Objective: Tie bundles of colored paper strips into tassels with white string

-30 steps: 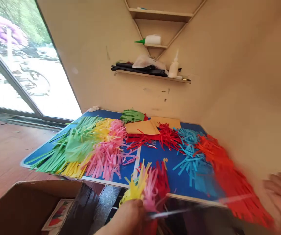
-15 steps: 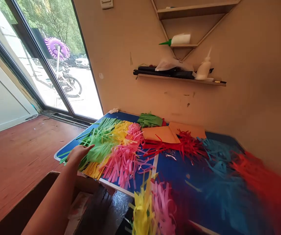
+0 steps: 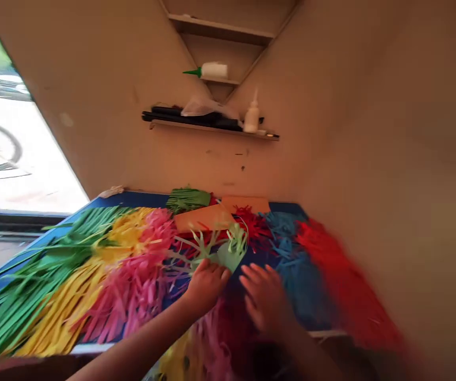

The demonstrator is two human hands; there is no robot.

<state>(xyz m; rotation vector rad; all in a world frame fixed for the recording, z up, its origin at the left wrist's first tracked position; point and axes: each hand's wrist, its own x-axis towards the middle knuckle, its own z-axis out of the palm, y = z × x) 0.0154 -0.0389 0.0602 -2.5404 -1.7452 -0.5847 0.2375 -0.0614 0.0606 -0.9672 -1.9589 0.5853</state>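
Observation:
My left hand point(image 3: 207, 283) grips a pale green fringed paper piece point(image 3: 230, 253) by its lower edge, its thin strips curling upward above the blue table point(image 3: 247, 264). Just right of it, my right hand point(image 3: 265, 296) is slightly blurred, fingers apart and nothing in it. Bundles of cut strips cover the left of the table: green point(image 3: 49, 264), yellow point(image 3: 73, 296) and pink point(image 3: 140, 275). Below my hands hangs another bundle with pink point(image 3: 216, 338) and yellow strips point(image 3: 180, 352), partly hidden by my arms.
Orange sheets point(image 3: 204, 218), a dark green fringe point(image 3: 188, 198) and red strips point(image 3: 252, 225) lie toward the wall. Blue point(image 3: 287, 238) and red fringes point(image 3: 339, 270) spread at the right. A shelf point(image 3: 212, 126) above holds a white squeeze bottle point(image 3: 252, 116). A glass door stands at far left.
My view has swung right. My left hand has come from the green pile to the middle, now holding a pale green piece. My right hand has come into view beside it.

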